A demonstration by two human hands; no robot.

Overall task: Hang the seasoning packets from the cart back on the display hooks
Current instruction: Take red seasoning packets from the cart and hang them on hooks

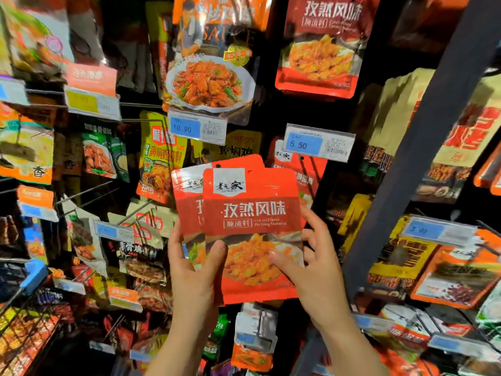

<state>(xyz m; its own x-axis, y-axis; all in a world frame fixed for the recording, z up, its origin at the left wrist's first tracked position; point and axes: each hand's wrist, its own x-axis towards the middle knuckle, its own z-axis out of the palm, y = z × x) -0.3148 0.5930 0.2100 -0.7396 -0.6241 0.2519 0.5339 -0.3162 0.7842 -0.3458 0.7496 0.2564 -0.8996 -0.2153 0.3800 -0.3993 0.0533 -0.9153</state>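
Observation:
I hold a small stack of red seasoning packets [252,213] upright in front of the display, the front one overlapping another behind it to the left. My left hand [193,270] grips the stack's lower left, thumb on the front. My right hand [311,256] grips the lower right edge, thumb across the food picture. Matching red packets [303,169] hang right behind the stack on a hook under the 6.50 price tag [318,143]. A larger matching red packet [322,44] hangs above.
Hooks crowded with other seasoning packets fill the wall on all sides. A 10.90 price tag [196,128] sits left of centre. A dark shelf upright [423,137] runs diagonally on the right, with more packets [458,270] beyond it. Bare wire hooks [89,196] jut out at the left.

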